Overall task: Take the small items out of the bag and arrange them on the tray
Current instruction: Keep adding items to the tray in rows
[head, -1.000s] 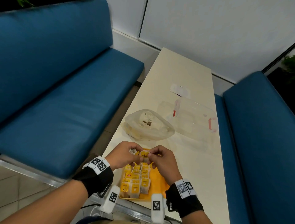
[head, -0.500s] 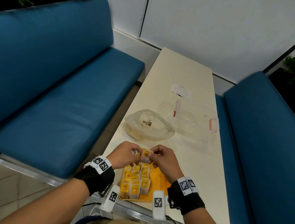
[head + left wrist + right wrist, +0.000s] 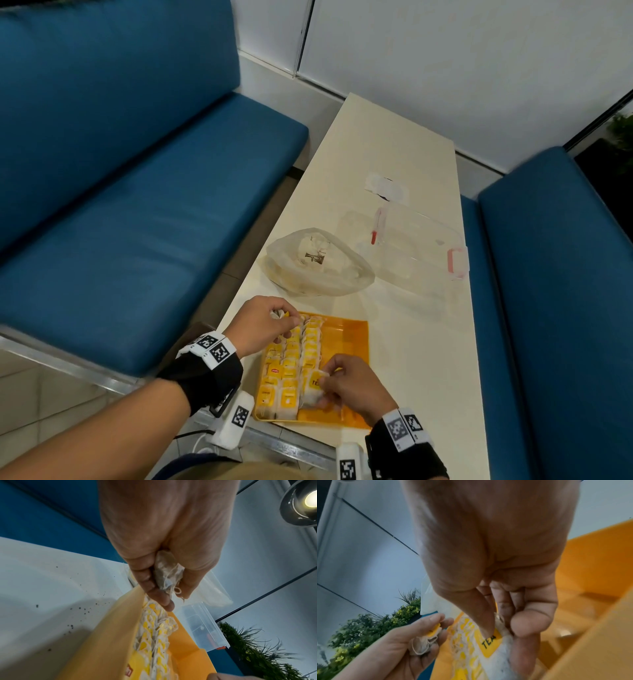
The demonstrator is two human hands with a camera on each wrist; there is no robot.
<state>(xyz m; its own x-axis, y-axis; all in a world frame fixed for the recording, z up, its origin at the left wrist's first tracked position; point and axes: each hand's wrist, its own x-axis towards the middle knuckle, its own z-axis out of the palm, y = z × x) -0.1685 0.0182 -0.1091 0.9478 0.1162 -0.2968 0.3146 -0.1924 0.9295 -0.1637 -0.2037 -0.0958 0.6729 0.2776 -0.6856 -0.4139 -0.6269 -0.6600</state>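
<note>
An orange tray (image 3: pixel 350 342) lies near the table's front edge with several yellow-tagged tea bags (image 3: pixel 291 363) in rows along its left side. My left hand (image 3: pixel 284 317) hovers over the tray's far left corner and grips a small bunch of crumpled tea bags (image 3: pixel 166 577). My right hand (image 3: pixel 323 382) is at the near end of the rows, where thumb and fingers pinch one tea bag (image 3: pixel 489 641) with a yellow "TEA" tag. The translucent plastic bag (image 3: pixel 318 263) lies just beyond the tray with more items inside.
A clear plastic box (image 3: pixel 418 246) with red latches stands right of the bag. A small white packet (image 3: pixel 387 186) lies further back. Blue benches (image 3: pixel 137 222) flank the narrow table on both sides. The tray's right half (image 3: pixel 188 646) is bare.
Both hands were together at the tray's far end. My right hand has moved to the near end of the rows with one tea bag. The left hand stayed at the far corner.
</note>
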